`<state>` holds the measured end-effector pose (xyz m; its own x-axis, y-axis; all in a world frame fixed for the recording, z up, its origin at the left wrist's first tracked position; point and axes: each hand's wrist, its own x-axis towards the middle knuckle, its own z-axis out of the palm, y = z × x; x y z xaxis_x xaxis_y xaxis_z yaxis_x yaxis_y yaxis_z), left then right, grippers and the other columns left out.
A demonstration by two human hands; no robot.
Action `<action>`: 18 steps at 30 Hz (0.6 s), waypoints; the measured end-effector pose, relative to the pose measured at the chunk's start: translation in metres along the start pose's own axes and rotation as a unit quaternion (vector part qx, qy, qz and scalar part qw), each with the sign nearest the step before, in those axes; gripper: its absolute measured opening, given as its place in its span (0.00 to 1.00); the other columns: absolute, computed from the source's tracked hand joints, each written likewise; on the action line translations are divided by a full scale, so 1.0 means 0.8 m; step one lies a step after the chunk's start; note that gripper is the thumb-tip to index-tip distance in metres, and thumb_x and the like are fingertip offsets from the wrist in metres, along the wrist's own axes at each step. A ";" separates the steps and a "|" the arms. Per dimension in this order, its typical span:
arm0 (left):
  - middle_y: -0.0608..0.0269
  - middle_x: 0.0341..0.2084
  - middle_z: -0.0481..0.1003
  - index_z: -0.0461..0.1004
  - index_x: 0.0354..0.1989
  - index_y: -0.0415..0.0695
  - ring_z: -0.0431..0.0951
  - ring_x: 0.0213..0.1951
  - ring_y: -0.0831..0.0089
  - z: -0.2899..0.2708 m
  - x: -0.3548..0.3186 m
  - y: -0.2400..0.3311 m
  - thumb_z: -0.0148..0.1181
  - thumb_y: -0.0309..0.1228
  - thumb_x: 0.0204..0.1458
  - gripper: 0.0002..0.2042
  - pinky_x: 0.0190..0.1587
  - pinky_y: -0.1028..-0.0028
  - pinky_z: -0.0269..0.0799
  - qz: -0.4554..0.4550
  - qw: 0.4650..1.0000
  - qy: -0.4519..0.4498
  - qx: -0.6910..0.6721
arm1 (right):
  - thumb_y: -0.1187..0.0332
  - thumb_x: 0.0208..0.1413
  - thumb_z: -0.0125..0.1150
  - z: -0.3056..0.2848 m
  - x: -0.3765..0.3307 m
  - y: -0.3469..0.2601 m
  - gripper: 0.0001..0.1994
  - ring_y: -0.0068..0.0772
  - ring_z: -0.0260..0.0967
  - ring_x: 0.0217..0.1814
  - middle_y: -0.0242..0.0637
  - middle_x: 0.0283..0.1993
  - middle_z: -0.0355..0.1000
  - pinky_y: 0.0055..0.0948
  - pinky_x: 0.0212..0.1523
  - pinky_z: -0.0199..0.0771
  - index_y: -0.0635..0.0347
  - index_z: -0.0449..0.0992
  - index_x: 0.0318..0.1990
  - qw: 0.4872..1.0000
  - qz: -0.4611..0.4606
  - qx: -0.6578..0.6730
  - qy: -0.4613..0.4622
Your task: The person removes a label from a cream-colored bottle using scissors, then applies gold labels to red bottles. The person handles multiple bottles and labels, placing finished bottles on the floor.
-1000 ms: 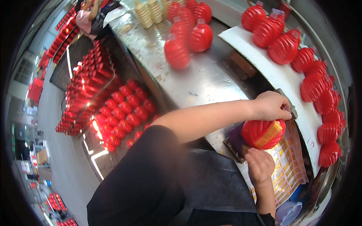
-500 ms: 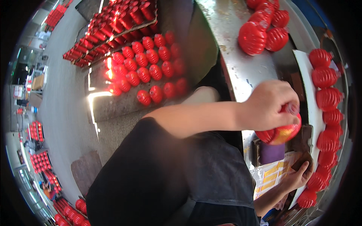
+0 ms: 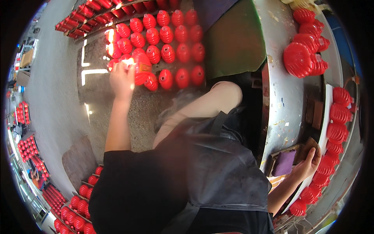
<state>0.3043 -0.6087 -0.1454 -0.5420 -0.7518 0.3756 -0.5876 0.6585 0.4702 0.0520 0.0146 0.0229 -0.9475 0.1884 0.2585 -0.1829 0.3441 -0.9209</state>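
Note:
My left hand [image 3: 122, 80] is closed on the top of a red ribbed bottle [image 3: 142, 67] with a yellow patch on its side. It holds the bottle over rows of similar red bottles [image 3: 167, 53] that stand on a dark board at the left. At the right bench, my right hand [image 3: 307, 167] pinches a flat brown piece [image 3: 310, 145], its thumb on the near face. Beside that hand lies a purple pad [image 3: 284, 163] in a dark holder. Under the right wrist, a sheet with yellow strips [image 3: 276, 181] partly shows.
Several red ribbed bottles [image 3: 298, 59] lie at the bench's far end, and more line a white ledge [image 3: 326, 105] on the right. The metal benchtop [image 3: 282, 101] runs between. A crate of red cylinders [image 3: 93, 17] stands far left. Further red bottles [image 3: 80, 208] sit lower left.
My left hand has swung left from above the bench to the rows on the board, carrying the red bottle. My right hand stays by the purple pad. The view has shifted.

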 end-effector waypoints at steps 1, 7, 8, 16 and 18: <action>0.52 0.35 0.79 0.80 0.38 0.41 0.81 0.38 0.51 0.005 -0.008 -0.029 0.71 0.35 0.56 0.11 0.42 0.57 0.76 -0.029 0.999 0.006 0.018 | 0.73 0.71 0.59 0.007 0.007 -0.003 0.16 0.29 0.76 0.57 0.41 0.57 0.78 0.26 0.60 0.78 0.68 0.75 0.62 1.000 0.003 0.008 -0.018; 0.51 0.38 0.80 0.80 0.41 0.41 0.82 0.40 0.49 0.039 -0.068 -0.155 0.70 0.35 0.56 0.11 0.45 0.55 0.77 -0.153 0.982 0.002 0.108 | 0.74 0.72 0.57 0.064 0.041 -0.013 0.19 0.26 0.76 0.57 0.39 0.59 0.77 0.24 0.60 0.77 0.67 0.72 0.66 0.992 0.028 0.012 -0.120; 0.50 0.39 0.80 0.80 0.42 0.42 0.82 0.41 0.48 0.047 -0.077 -0.172 0.69 0.35 0.56 0.11 0.46 0.53 0.77 -0.169 0.978 -0.010 0.124 | 0.73 0.72 0.58 0.073 0.042 -0.013 0.18 0.25 0.76 0.56 0.38 0.59 0.77 0.23 0.60 0.77 0.67 0.72 0.66 0.988 0.041 0.020 -0.144; 0.46 0.40 0.83 0.85 0.42 0.45 0.83 0.43 0.45 0.133 -0.124 -0.253 0.68 0.34 0.54 0.10 0.48 0.52 0.78 -0.319 0.941 -0.052 0.096 | 0.73 0.68 0.54 0.118 0.055 -0.009 0.11 0.28 0.75 0.55 0.36 0.51 0.77 0.26 0.59 0.74 0.63 0.75 0.54 0.923 0.233 0.083 -0.293; 0.46 0.40 0.83 0.85 0.43 0.45 0.84 0.43 0.47 0.157 -0.124 -0.264 0.68 0.34 0.53 0.11 0.49 0.53 0.79 -0.387 0.917 -0.053 0.087 | 0.66 0.68 0.55 0.129 0.053 -0.003 0.10 0.25 0.75 0.48 0.37 0.43 0.78 0.24 0.49 0.72 0.63 0.79 0.43 0.908 0.279 0.012 -0.312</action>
<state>0.4069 -0.6689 -0.3821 0.0266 -0.9946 -0.1005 -0.9023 -0.0672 0.4259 -0.0146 -0.0735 0.0056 -0.8576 -0.2333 -0.4584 0.3721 0.3337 -0.8661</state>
